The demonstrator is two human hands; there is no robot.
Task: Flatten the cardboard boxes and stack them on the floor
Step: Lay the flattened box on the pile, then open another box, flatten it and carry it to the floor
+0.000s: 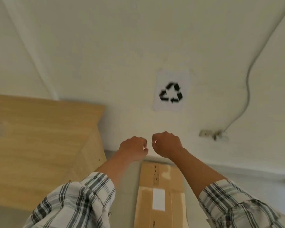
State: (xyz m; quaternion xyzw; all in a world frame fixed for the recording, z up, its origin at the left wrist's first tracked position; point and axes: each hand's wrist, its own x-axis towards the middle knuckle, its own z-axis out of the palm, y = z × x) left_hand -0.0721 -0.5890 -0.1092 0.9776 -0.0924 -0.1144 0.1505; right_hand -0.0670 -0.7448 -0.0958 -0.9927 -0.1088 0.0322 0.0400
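A flattened brown cardboard box (161,193) with a white label lies on the grey floor, its far end against the wall. My left hand (134,149) and my right hand (166,144) hover side by side above that far end, in front of the wall. Both have their fingers curled into loose fists and hold nothing that I can see. Neither hand touches the cardboard. Plaid sleeves cover both forearms near the bottom of the view.
A light wooden cabinet (39,145) stands to the left against the wall. A paper sheet with a recycling symbol (171,93) is stuck on the wall above my hands. A cable (248,89) runs down to a wall socket (212,134) at the right.
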